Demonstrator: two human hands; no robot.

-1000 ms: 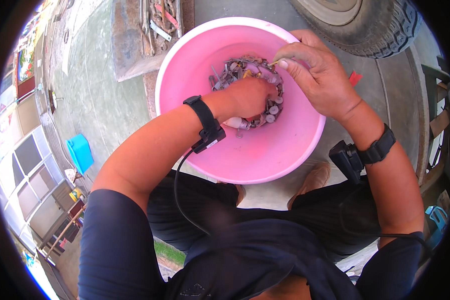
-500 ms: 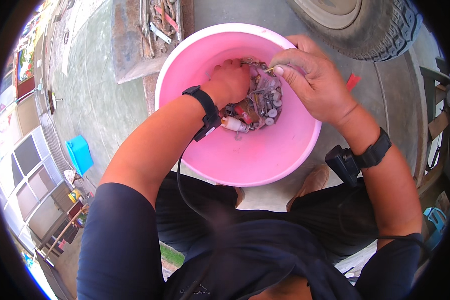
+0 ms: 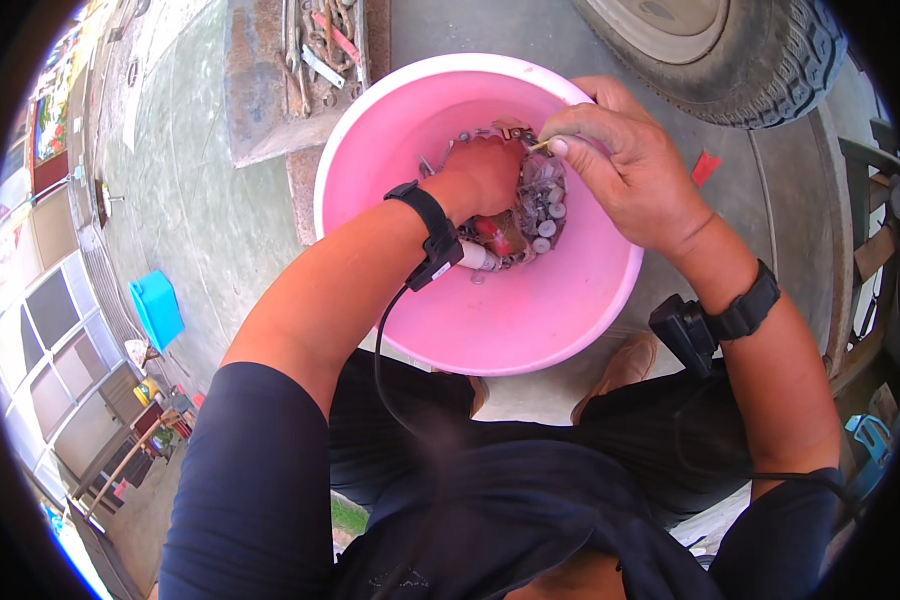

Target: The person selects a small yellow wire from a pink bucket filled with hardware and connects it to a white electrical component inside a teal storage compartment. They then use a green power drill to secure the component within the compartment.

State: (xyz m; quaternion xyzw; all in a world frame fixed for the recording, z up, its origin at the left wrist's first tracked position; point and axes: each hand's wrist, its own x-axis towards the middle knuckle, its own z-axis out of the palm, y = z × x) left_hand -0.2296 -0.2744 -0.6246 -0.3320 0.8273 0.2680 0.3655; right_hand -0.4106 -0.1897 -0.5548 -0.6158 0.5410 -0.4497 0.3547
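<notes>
A pink plastic basin [image 3: 530,310] with a pale rim stands between my feet. In its bottom lies a heap of small hardware [image 3: 542,205]: screws, bolts, pale round washers or caps, bits of clear plastic bag. A white cylinder [image 3: 478,256] and a red piece [image 3: 492,236] lie on the heap's near side. My left hand [image 3: 485,172] reaches down into the heap, its fingertips hidden among the pieces. Over the basin's right rim, my right hand [image 3: 620,165] pinches a thin brass-coloured piece [image 3: 540,146], perhaps a screw, between thumb and forefinger.
Beyond the basin, a metal tray [image 3: 260,90] holds wrenches and other tools. A large tyre [image 3: 760,70] stands at the far right, with a red scrap [image 3: 706,168] on the floor below it. Farther left is a blue bin [image 3: 157,311].
My left hand has moved right and deeper into the hardware, covering more of its middle. My right hand stays nearly still, pinching the same thin piece.
</notes>
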